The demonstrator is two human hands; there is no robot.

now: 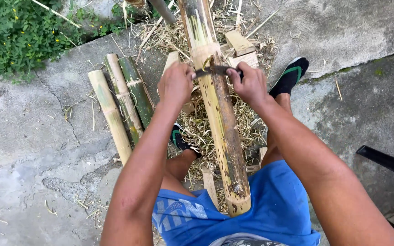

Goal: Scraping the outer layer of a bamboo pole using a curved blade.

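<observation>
A long bamboo pole (220, 123) was seen lying lengthwise between the knees, its near cut end resting against blue shorts (270, 205) and its far end running out of view at the top

A dark curved blade (215, 70) was laid crosswise over the pole, about a third of the way down the visible length. The left hand (175, 84) was closed tight on one end of the blade, the right hand (249, 84) closed tight on the other; both grips were clamped, knuckles up, wrists level

Above the blade the pole was already pale and stripped; below it the skin was brown and mottled

Judged from this: the stroke would go best with both ends drawn evenly, so the edge is kept square across the pole and no gouge is cut on one side. A shallow angle should be held, so only skin is lifted. The pole should be kept braced against the body to stop it rolling. Care was thought needed near the thighs, toward which the edge faced

Shavings (197, 132) were heaped on the concrete floor (33, 136) beneath. Three short bamboo pieces (121, 105) lay side by side to the left, well apart from the hands. Sandals (290, 75) were worn
</observation>
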